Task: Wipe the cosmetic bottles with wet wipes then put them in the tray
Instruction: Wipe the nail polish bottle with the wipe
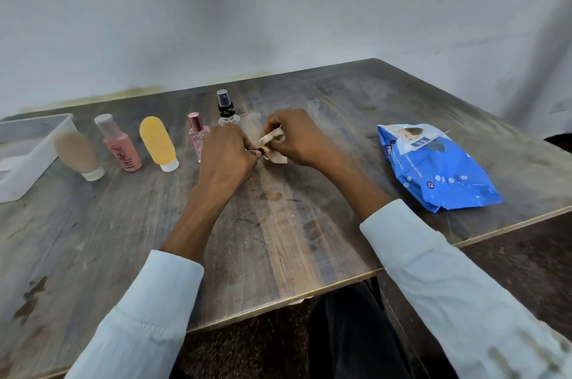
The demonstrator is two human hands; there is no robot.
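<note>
While our left hand (227, 151) pinches a small dark item (261, 151), prob. a tiny bottle or cap but too hidden to tell, our right hand (294, 138) curls its fingers round a crumpled beige wet wipe (274, 146) and presses it onto that item, so both grips are closed tight w/ the piece between them, just above the scuffed wooden desk (278, 224). We judge this as the wiping step, early on: nothing seems to sit in the white plastic tray (34, 143) at far left yet. Next we'd need to carry the wiped piece left to that tray, lifting over the row in between: clear spray bottle w/ black cap (226, 109), pink glass perfume bottle (196, 138), yellow squeeze tube (158, 143), pink bottle (120, 148), beige tube (77, 151). All stand upright and look tippy. Blue wet-wipe pack (433, 165) lies well apart on the right.
</note>
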